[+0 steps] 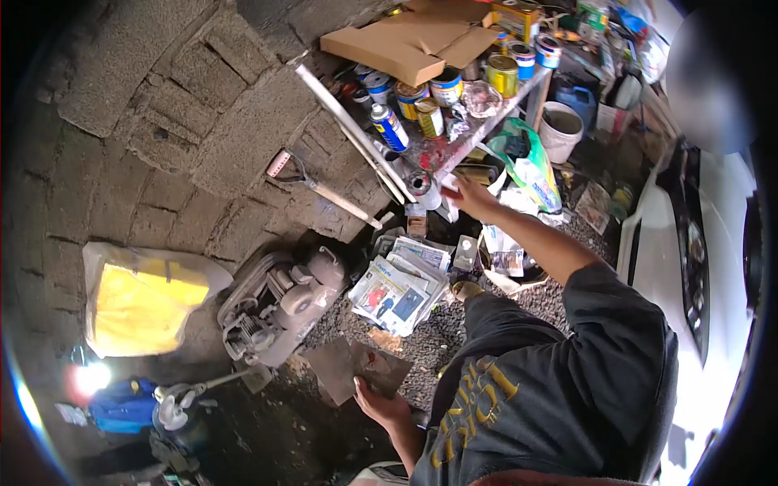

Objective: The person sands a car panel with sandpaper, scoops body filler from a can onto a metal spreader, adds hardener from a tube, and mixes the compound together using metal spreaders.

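Observation:
My left hand (381, 402) is closed on the edge of a creased brown sheet of sandpaper (353, 369) with a red mark, held low over the gravel. My right hand (472, 199) reaches out to the front corner of the shelf, its visible fingers stretched out. Close to its fingertips is a grey cylindrical can (422, 187); whether they touch it I cannot tell. Below that hand lies a pile of newspapers (399, 283). Above, a blue and white spray can (389, 128) stands among several paint tins on the shelf.
A cardboard piece (409, 39) lies over the tins. On the ground sit a dusty compressor (301, 301) and a white bucket (561, 130). A wooden-handled tool (328, 193) leans by the block wall. A yellow item in plastic (150, 301) is at left; a white car (693, 267) stands at right.

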Available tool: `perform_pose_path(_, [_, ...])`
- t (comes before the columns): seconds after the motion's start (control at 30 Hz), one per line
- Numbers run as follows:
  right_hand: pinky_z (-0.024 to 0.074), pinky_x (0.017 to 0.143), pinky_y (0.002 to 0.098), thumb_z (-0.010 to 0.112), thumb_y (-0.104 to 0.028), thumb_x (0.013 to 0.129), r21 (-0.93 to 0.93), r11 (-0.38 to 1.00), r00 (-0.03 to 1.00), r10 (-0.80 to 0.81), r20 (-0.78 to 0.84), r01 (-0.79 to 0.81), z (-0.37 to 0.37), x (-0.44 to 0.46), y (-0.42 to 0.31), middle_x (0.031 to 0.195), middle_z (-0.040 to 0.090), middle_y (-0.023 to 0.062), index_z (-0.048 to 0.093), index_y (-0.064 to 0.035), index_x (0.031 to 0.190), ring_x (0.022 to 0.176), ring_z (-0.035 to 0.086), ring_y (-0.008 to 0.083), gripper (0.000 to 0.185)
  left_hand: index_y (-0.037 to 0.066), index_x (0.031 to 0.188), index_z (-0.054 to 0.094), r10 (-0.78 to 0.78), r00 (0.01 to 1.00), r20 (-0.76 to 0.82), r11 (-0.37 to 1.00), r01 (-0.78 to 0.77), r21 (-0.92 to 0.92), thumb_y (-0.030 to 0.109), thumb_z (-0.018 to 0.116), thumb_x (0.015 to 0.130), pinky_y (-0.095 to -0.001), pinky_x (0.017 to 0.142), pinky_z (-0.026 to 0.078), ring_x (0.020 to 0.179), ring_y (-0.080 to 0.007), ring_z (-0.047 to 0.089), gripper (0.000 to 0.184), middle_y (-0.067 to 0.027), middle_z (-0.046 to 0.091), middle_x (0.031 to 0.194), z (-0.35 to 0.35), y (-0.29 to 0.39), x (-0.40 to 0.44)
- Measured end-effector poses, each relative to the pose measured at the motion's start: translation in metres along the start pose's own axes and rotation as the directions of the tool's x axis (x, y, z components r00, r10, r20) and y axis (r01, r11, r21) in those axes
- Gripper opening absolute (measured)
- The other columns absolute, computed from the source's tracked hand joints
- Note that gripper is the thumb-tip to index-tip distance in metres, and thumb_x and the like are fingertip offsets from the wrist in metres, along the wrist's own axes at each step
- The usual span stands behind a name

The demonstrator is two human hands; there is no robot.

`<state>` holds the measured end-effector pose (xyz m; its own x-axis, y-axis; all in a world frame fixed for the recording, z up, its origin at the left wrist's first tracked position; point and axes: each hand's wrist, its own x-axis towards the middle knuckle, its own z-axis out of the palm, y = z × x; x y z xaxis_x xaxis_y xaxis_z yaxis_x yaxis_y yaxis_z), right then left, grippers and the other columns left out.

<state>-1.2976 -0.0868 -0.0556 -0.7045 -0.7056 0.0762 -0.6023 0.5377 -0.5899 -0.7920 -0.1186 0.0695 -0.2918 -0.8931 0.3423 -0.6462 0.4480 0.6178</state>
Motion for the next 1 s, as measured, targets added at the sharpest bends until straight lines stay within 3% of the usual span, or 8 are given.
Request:
perform_pose_path(0.2, [0.0520, 0.078, 0.0463, 0.071, -0.023, 0.081, -0.088, 0.981, 0.982, -0.162, 0.094, 0.170, 0.012, 0.165, 0.028, 0.099, 0.065, 0.0158, 0.061, -0.0097, 0.115, 0.092, 0.064, 0.0353, 0.038, -0.004, 0.123, 0.057, -0.192, 0.981, 0.003, 0.957, 0.187, 0.222, 0.001, 0.070, 0.073, -0.0444, 0.093, 0.047, 0.106, -0.0425, 0.057, 0.052, -0.0232, 0.060, 0.115, 0.038, 0.086, 0.043])
perform_pose_path(0.3, [0.0515, 0.076, 0.0495, 0.068, -0.018, 0.084, -0.231, 0.818, 0.817, -0.562, -0.125, 0.527, -0.004, 0.156, -0.008, 0.096, 0.066, 0.0150, 0.063, -0.0090, 0.115, 0.089, 0.064, 0.0354, 0.033, -0.002, 0.120, 0.058, -0.700, 0.714, -0.014, 0.507, 0.483, -0.714, -0.005, 0.066, 0.074, -0.0424, 0.093, 0.048, 0.107, -0.0403, 0.057, 0.047, -0.0212, 0.060, 0.114, 0.063, 0.054, 0.036])
perform_pose_path(0.37, [0.0494, 0.081, 0.0514, 0.066, -0.019, 0.087, -0.213, 0.743, 0.746, -0.660, -0.082, 0.634, 0.017, 0.113, -0.004, 0.098, 0.063, 0.0199, 0.056, -0.0058, 0.122, 0.091, 0.062, 0.0391, 0.038, -0.002, 0.120, 0.058, -0.481, 0.870, -0.107, 0.831, 0.414, -0.371, -0.008, 0.063, 0.074, -0.0432, 0.093, 0.048, 0.108, -0.0407, 0.057, 0.046, -0.0221, 0.060, 0.114, 0.057, 0.068, 0.036])
perform_pose_path(0.5, [0.0498, 0.078, 0.0424, 0.061, -0.027, 0.091, 0.266, 0.943, 0.650, -0.332, 0.684, 0.202, 0.146, -0.041, 0.108, 0.096, 0.065, 0.0183, 0.053, -0.0030, 0.129, 0.090, 0.064, 0.0302, 0.045, -0.001, 0.120, 0.059, -0.262, 0.953, -0.151, 0.950, 0.282, 0.130, -0.004, 0.058, 0.083, -0.0422, 0.092, 0.047, 0.106, -0.0379, 0.057, 0.037, -0.0218, 0.061, 0.111, 0.042, 0.099, 0.027])
perform_pose_path(0.67, [0.0492, 0.077, 0.0285, 0.041, -0.055, 0.101, 0.104, 0.844, -0.236, -0.262, 0.936, -0.526, 0.133, -0.011, 0.005, 0.090, 0.069, 0.0050, 0.063, -0.0033, 0.115, 0.082, 0.064, 0.0136, 0.057, -0.001, 0.106, 0.062, -0.655, 0.741, -0.148, 0.619, 0.414, -0.668, 0.032, 0.058, 0.099, -0.0311, 0.082, 0.044, 0.094, -0.0155, 0.054, 0.034, -0.0076, 0.060, 0.099, 0.033, 0.113, -0.009])
perform_pose_path(0.7, [0.0485, 0.077, 0.0282, 0.039, -0.050, 0.103, 0.195, 0.835, -0.072, -0.269, 0.961, -0.515, 0.061, -0.017, -0.105, 0.093, 0.068, 0.0047, 0.063, -0.0032, 0.115, 0.083, 0.063, 0.0130, 0.054, -0.002, 0.104, 0.063, -0.692, 0.711, -0.121, 0.570, 0.436, -0.696, 0.034, 0.058, 0.099, -0.0308, 0.081, 0.044, 0.093, -0.0142, 0.053, 0.036, -0.0064, 0.059, 0.098, 0.028, 0.116, -0.018])
perform_pose_path(0.83, [0.0426, 0.100, 0.0336, 0.050, -0.043, 0.101, 0.562, 0.712, -0.215, -0.680, 0.701, -0.421, -0.005, -0.083, -0.288, 0.125, 0.062, 0.0097, 0.053, -0.0011, 0.136, 0.118, 0.056, 0.0148, 0.055, -0.002, 0.102, 0.063, -0.868, 0.489, 0.090, 0.266, 0.610, -0.746, 0.040, 0.056, 0.099, -0.0302, 0.078, 0.044, 0.087, -0.0125, 0.051, 0.043, -0.0047, 0.056, 0.094, 0.011, 0.115, -0.061])
perform_pose_path(1.0, [0.0531, 0.086, 0.0288, 0.061, -0.031, 0.098, 0.383, 0.828, -0.296, -0.517, 0.803, -0.409, -0.014, -0.179, -0.365, 0.115, 0.066, 0.0060, 0.059, -0.0077, 0.122, 0.102, 0.065, 0.0155, 0.033, -0.003, 0.121, 0.060, -0.733, 0.665, -0.139, 0.563, 0.480, -0.673, 0.041, 0.055, 0.099, -0.0310, 0.084, 0.046, 0.091, -0.0167, 0.057, 0.050, -0.0065, 0.061, 0.101, -0.020, 0.141, -0.116])
